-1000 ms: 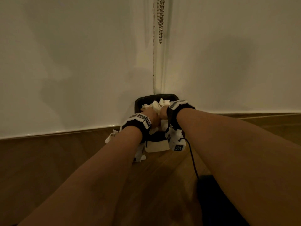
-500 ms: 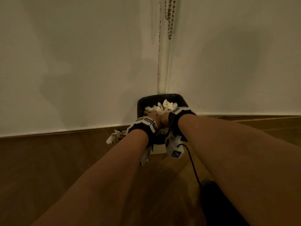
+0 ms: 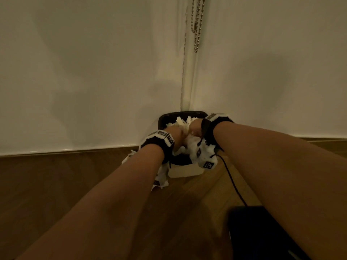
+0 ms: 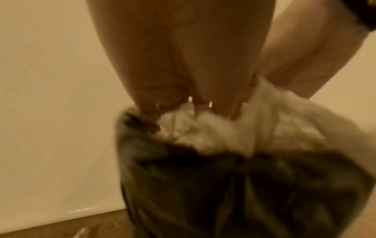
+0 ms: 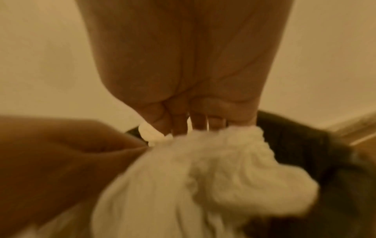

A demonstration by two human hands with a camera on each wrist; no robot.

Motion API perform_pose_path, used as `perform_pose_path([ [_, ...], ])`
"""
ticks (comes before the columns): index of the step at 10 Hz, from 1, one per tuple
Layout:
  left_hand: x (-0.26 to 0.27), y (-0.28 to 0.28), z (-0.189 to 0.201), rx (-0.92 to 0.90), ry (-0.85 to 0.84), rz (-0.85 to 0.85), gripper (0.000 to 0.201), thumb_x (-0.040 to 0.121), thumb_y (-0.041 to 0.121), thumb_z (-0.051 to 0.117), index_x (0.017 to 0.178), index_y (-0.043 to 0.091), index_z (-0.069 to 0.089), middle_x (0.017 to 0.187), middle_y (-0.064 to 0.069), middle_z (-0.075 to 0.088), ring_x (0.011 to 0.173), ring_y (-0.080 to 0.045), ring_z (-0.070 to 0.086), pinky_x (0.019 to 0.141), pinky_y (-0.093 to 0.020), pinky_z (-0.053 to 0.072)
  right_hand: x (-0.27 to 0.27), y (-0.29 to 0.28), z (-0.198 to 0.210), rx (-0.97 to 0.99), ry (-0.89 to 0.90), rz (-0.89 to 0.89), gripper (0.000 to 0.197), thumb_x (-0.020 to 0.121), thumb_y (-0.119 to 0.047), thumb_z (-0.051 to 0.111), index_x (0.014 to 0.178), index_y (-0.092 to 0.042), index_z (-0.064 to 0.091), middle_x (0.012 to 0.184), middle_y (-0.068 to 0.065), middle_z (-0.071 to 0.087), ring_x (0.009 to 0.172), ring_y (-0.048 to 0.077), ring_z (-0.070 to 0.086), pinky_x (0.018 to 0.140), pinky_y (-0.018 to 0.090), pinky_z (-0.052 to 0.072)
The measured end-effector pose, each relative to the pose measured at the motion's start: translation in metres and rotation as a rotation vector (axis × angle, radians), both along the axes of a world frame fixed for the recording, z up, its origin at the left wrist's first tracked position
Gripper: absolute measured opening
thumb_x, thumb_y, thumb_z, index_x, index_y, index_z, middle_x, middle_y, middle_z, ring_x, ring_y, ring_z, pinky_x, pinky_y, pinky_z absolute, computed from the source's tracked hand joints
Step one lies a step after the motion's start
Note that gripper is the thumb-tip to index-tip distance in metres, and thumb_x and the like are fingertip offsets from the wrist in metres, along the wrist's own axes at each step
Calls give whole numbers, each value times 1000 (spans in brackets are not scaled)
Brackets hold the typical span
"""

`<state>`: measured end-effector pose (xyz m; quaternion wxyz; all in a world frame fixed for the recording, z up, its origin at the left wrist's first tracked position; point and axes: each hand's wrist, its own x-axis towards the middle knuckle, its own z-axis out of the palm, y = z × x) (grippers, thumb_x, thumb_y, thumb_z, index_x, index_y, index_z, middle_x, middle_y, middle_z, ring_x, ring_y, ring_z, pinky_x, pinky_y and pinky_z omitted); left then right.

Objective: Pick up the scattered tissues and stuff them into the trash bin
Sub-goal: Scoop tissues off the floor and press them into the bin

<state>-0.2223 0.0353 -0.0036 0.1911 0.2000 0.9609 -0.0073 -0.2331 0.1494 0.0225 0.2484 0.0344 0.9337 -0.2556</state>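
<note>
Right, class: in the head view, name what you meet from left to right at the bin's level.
A loose tissue scrap → left hand → right hand → black cable → black box.

We count one left hand (image 3: 177,133), one right hand (image 3: 195,127), one trash bin (image 3: 165,117) at twelve o'clock, one bead chain (image 3: 196,44), one cable (image 3: 231,176)

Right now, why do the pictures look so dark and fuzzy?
Head view: dim yellowish light, fairly sharp, soft shadows on the wall. Left wrist view: blur smears the tissues and trash bin. Right wrist view: the tissues and fingers look soft and orange-tinted, nothing crisp.
</note>
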Motion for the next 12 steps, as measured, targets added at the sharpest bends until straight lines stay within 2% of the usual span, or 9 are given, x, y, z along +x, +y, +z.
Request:
perform_pose_path([
  [1, 13, -14, 21, 220, 86, 79, 32, 100, 20, 38, 118, 1, 55, 117, -19, 57, 103, -32, 55, 81, -31, 39, -3, 21, 18, -222, 50, -193, 34, 94, -10, 49, 125, 3, 52, 125, 20, 58, 113, 32, 59, 67, 28, 51],
  [2, 26, -26, 35, 427, 194, 206, 40, 101, 27, 29, 109, 2, 59, 111, -19, 56, 97, -31, 55, 82, -34, 40, 10, 33, 42, -260, 126, -248, 32, 92, -12, 52, 122, -1, 57, 121, 17, 62, 108, 28, 63, 62, 24, 48],
  [4, 59, -48, 43, 667, 419, 344, 32, 99, 17, 34, 120, 13, 57, 118, -11, 52, 103, -26, 54, 91, -34, 45, 45, 35, 60, -168, 341, -263, 29, 93, -9, 47, 117, -7, 65, 121, 12, 64, 110, 27, 60, 88, 30, 48],
  [5, 77, -59, 42, 748, 529, 411, 29, 96, 14, 37, 117, 15, 57, 115, -9, 53, 99, -25, 56, 85, -34, 47, 70, 25, 55, -177, 547, -252, 31, 92, -10, 42, 105, -8, 69, 112, 11, 68, 100, 28, 62, 80, 27, 47],
  [7, 105, -94, 34, 686, 577, 497, 29, 93, 10, 39, 116, 18, 55, 113, -6, 53, 98, -23, 56, 83, -38, 49, 115, -22, 43, -174, 699, -10, 25, 93, -25, 43, 96, -11, 64, 86, 10, 67, 80, 27, 61, 71, 34, 50],
  [9, 126, -128, -1, 519, 475, 495, 28, 91, 12, 43, 116, 16, 55, 112, -7, 54, 102, -24, 56, 83, -36, 48, 138, -69, 16, -106, 658, 188, 25, 95, -25, 43, 91, -7, 59, 79, 12, 63, 70, 25, 56, 63, 33, 46],
  [10, 130, -130, -21, 381, 386, 462, 26, 91, 19, 46, 114, 16, 58, 113, -8, 54, 104, -26, 55, 81, -35, 45, 136, -82, -3, -107, 598, 227, 24, 95, -24, 43, 95, -8, 59, 86, 13, 66, 78, 28, 61, 70, 38, 52],
  [11, 133, -134, -57, 205, 188, 410, 32, 93, 24, 43, 121, 18, 57, 129, -7, 48, 117, -27, 50, 93, -39, 44, 137, -96, -33, -65, 366, 276, 23, 95, -20, 42, 108, -10, 59, 103, 14, 65, 93, 30, 62, 82, 40, 52],
  [12, 137, -135, -94, 54, 26, 395, 33, 95, 28, 42, 123, 16, 53, 132, -9, 45, 118, -28, 48, 95, -41, 42, 136, -101, -67, 97, 169, 408, 29, 97, -14, 39, 120, -6, 56, 118, 16, 60, 107, 31, 58, 89, 37, 49],
])
